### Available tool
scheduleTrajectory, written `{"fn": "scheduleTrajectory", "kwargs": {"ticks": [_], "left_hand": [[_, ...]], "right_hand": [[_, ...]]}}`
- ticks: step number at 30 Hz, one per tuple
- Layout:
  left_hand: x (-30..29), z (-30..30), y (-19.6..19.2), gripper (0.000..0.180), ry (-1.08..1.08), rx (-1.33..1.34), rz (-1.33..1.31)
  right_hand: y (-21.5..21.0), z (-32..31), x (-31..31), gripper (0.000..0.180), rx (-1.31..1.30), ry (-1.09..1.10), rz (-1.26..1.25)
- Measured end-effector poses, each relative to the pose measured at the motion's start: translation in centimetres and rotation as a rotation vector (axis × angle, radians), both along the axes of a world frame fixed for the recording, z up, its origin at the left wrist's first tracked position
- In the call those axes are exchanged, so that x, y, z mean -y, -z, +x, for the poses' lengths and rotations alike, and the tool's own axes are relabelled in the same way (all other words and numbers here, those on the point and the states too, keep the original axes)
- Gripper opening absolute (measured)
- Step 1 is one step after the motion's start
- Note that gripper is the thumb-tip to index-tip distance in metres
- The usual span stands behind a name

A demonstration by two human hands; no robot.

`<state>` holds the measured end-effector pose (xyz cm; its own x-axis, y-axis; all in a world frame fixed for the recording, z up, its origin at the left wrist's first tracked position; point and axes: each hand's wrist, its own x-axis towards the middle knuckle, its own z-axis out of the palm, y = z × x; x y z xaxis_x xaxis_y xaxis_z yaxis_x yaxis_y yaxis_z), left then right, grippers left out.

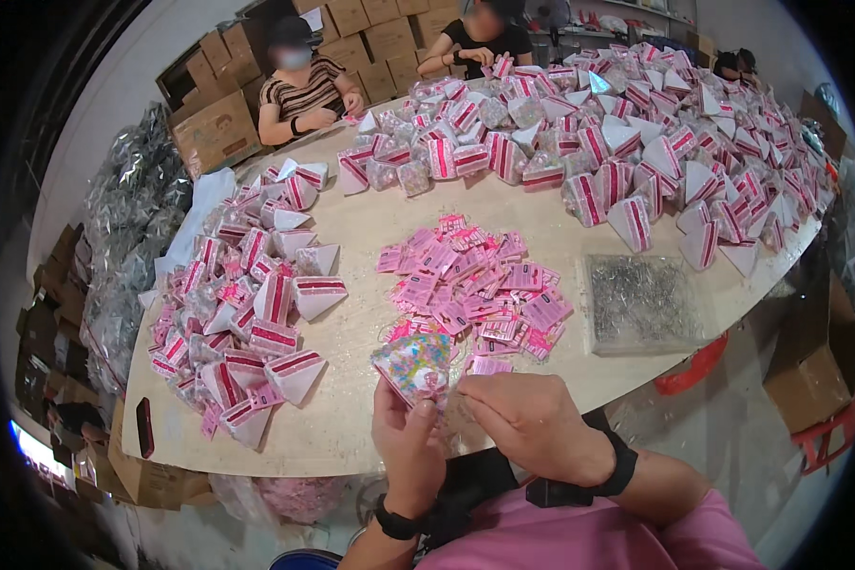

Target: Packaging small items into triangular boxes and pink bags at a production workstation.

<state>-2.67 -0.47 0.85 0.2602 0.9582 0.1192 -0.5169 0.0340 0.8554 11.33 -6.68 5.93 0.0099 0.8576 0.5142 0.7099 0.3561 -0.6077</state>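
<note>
A: Holding a small clear packet [414, 366] of multicoloured bits, left hand [408, 446] pinched on its lower edge, thumb up the front. It sits just above the near table edge [351, 456].

B: Right hand [532, 423]?

A: Curled, fingers folded in close at the packet's lower right corner. Can't tell whether it grips the packet itself or something small against it; fingertips are hidden.

B: Surroundings?

A: Loose pink cards [475, 285] heaped just beyond the packet. Finished pink-and-white wedge packs [256, 313] piled to the left, a bigger heap [636, 142] across the far side. Clear tray of small metal pieces [641, 299] to the right.

B: Risks?

A: My guess: the packet is held only at one edge, over the table's rim. A loosened pinch could drop it to the floor, or spill it if unsealed. An elbow swing right could nudge the tray, which lies near the edge.
</note>
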Motion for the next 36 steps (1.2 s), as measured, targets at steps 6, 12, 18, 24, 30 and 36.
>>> {"fn": "scheduleTrajectory", "kwargs": {"ticks": [6,12,18,24,30,36], "left_hand": [[0.2,0.2,0.3,0.060,-0.017,0.005,0.009],[0.2,0.4,0.9,0.063,-0.028,0.009,0.033],[0.6,0.8,0.5,0.065,-0.047,-0.013,0.061],[0.6,0.8,0.8,0.068,-0.071,-0.049,0.129],[0.8,1.0,1.0,0.072,-0.094,-0.091,0.176],[0.5,0.9,2.0,0.075,-0.154,-0.154,0.252]], "right_hand": [[0.0,-0.1,-0.3,0.016,-0.016,0.016,-0.017],[0.3,0.0,-0.3,0.017,-0.018,0.022,-0.041],[0.2,0.1,-0.2,0.017,-0.009,0.029,-0.021],[0.6,0.3,-0.1,0.017,0.008,0.041,-0.028],[0.6,0.4,0.1,0.017,0.022,0.057,-0.037],[0.9,0.4,0.0,0.017,0.013,0.076,-0.038]]}}
